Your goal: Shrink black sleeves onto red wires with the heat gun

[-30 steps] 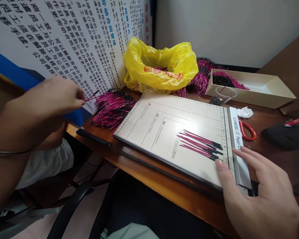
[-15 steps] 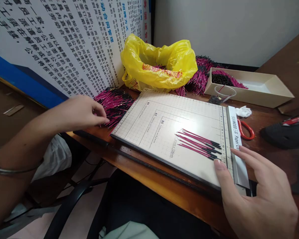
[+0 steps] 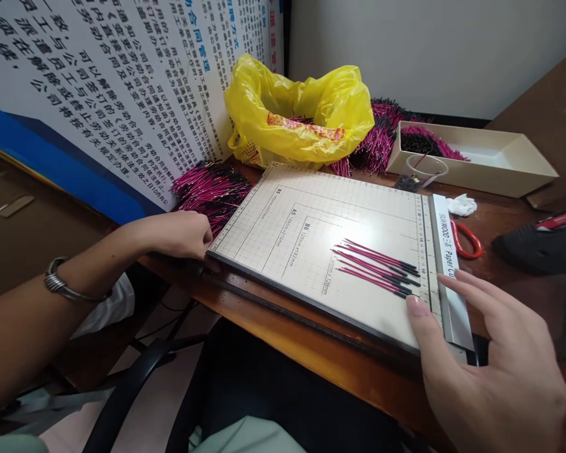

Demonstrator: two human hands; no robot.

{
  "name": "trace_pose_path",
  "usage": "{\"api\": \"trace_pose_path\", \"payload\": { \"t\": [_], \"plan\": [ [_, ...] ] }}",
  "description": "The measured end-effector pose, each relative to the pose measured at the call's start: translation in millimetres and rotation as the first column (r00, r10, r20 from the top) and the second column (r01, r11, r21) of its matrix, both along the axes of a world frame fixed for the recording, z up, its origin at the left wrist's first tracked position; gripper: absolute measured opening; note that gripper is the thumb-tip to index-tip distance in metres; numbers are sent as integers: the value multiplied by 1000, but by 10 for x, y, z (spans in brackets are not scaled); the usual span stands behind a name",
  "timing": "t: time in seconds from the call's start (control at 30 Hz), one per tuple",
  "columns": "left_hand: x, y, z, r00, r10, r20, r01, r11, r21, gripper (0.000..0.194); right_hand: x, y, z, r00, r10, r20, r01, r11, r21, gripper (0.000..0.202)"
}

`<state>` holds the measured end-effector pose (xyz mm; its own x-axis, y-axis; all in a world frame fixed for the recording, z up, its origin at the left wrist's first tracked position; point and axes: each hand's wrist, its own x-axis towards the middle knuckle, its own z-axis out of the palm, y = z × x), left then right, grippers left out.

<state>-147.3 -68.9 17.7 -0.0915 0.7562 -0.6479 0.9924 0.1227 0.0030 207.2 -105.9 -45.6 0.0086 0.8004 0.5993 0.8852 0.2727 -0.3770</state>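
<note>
The white cutting board (image 3: 321,233) lies unmoved. The right hand (image 3: 495,352) is spread at its metal rail (image 3: 442,251), gripping nothing visible. The left hand (image 3: 183,234) has left the wire pile (image 3: 211,185) for the near left corner, adding nothing; wrist bent, fingers hidden, grip impossible to tell. Smallest, pink wires (image 3: 382,272) still lie on the board, beside the right thumb.
</note>
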Motion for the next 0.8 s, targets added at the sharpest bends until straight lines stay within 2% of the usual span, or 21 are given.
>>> {"api": "trace_pose_path", "payload": {
  "t": [0.07,0.13,0.27,0.43,0.5,0.67,0.73,0.8],
  "plan": [
    [-8,-15,30,999,29,26,-30,999,20,19,1,4,-6,1000,-6,-2,6,1000,11,49],
    [-22,-32,62,998,47,33,-49,996,75,27,-1,7,-11,1000,-3,-6,3,1000,9,48],
    [-69,-53,114,997,68,-43,-61,989,138,41,-10,3,-8,1000,-1,-4,1,1000,-6,48],
    [-125,-65,174,987,43,-156,-31,996,78,37,-13,1,-11,1000,-22,-4,22,1000,-3,46],
    [-122,-57,175,978,26,-206,-14,998,60,37,-11,4,-14,1000,-11,-3,11,1000,-10,46],
    [-135,-26,116,969,46,-245,-12,991,137,35,-17,-20,6,1000,2,-21,-2,999,-37,51],
    [-172,-30,98,970,46,-240,-16,992,126,38,-22,-40,17,999,9,-33,-11,999,-52,51],
    [-201,-38,91,982,40,-185,-8,985,175,41,-20,-53,20,999,23,-38,-25,999,-42,50]
  ]
}}
